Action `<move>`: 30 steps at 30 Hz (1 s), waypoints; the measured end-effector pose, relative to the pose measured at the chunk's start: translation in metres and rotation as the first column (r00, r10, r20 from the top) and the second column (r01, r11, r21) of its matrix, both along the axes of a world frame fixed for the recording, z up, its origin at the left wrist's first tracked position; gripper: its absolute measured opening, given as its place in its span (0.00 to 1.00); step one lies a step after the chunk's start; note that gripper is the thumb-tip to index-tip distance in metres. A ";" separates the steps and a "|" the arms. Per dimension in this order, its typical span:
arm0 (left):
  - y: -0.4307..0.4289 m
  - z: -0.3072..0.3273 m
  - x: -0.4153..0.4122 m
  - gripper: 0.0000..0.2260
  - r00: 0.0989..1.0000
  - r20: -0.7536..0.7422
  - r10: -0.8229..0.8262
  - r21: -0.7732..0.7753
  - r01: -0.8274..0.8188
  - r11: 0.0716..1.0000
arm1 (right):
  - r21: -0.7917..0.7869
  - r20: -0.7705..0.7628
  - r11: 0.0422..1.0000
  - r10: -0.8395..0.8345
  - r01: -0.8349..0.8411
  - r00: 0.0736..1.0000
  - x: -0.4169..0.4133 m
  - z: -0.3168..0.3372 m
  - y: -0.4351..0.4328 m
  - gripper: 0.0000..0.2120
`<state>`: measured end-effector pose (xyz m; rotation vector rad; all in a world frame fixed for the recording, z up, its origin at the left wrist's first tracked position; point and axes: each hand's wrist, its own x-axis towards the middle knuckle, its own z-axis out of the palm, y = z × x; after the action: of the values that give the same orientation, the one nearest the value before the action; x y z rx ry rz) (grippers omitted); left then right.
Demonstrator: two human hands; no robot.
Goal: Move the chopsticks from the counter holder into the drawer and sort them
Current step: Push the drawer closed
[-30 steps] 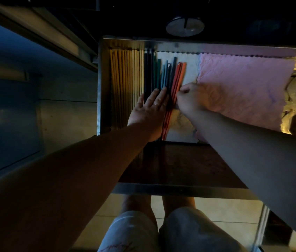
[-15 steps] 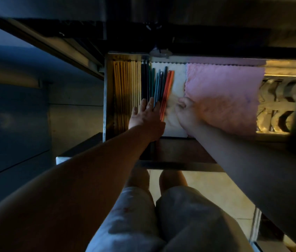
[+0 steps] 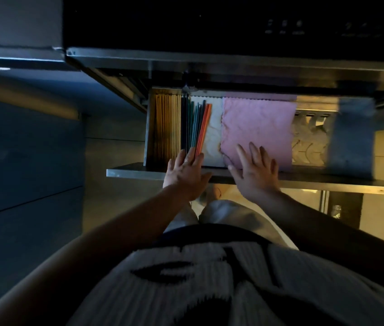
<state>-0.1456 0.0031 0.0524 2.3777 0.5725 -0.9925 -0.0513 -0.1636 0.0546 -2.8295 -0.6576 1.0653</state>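
The drawer stands pulled out below the counter. At its left side lies a row of tan wooden chopsticks. Right of them lie dark, teal and orange chopsticks, fanned slightly to the right. My left hand is spread flat at the drawer's front edge, its fingertips at the near ends of the coloured chopsticks. My right hand is spread open with straight fingers over the near edge of a pink cloth. Neither hand holds anything.
A white liner shows between the chopsticks and the pink cloth. Pale patterned items fill the drawer's right part, beside a grey block. The dark counter edge overhangs the drawer. My shirt and legs fill the bottom of the view.
Both hands have drawn back toward the drawer's front edge. The right hand went from curled by the orange chopsticks to spread open over the pink cloth. The view has pulled back and up.
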 end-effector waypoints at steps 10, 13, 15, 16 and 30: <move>-0.034 0.047 -0.037 0.26 0.991 0.045 0.128 -0.106 -0.122 0.987 | 0.150 -0.068 0.989 0.007 0.003 0.998 -0.025 0.038 -0.066 0.31; -0.037 0.039 -0.036 0.21 0.955 -0.122 0.271 -0.171 -0.289 0.942 | 0.176 -0.166 0.973 -0.121 0.150 0.979 -0.026 0.040 -0.078 0.28; -0.040 0.035 -0.034 0.23 0.913 -0.224 0.342 -0.232 -0.390 0.891 | 0.162 -0.229 0.932 -0.285 0.325 0.931 -0.024 0.039 -0.082 0.22; -0.041 0.034 -0.031 0.25 0.879 -0.260 0.399 -0.258 -0.462 0.849 | 0.135 -0.273 0.890 -0.389 0.435 0.880 -0.023 0.038 -0.082 0.19; -0.059 0.033 0.002 0.35 -0.121 -0.776 0.619 -0.265 -0.827 -0.495 | -0.462 -0.813 -0.273 -0.250 0.844 -0.526 0.018 0.028 -0.081 0.51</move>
<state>-0.1437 -0.0558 0.0851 0.2560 1.3380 -0.4144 -0.0329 -0.2448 0.0821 -0.7409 1.1251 1.0856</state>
